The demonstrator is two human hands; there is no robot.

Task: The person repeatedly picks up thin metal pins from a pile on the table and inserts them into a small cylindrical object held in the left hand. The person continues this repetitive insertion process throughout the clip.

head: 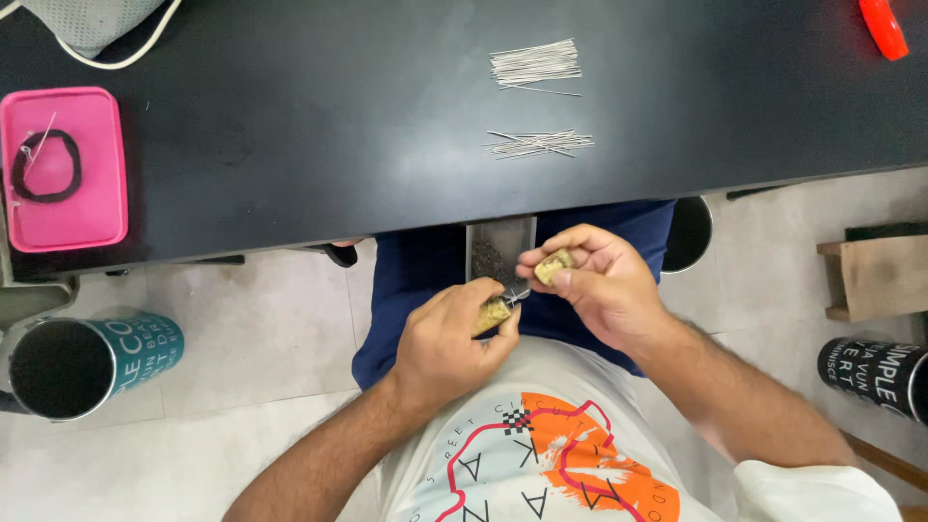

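While I'm watching the head view, both hands are working low over the lap, just below the edge of the black surface. The left hand is pinching a small yellowish block between thumb and fingers, so it's closed around that. The right hand is gripping a second yellowish block the same way, fingers curled tight on it. Something thin and metallic is sitting between the two blocks, probably one of the pins, though it's too small for me to be sure. Right behind the hands a small grey tray with dark grainy stuff is resting on the blue trousers.

Up on the surface two bundles of thin metal pins and are lying well apart from the hands, and a pink lid with a black band on it is sitting at the far left.

My read: the pin-between-blocks step is going on right now, looks like rubbing or pushing it through. I'm guessing the next move is needing a steady pinch and the two blocks staying lined up, since that pin could easily be bending or slipping out.
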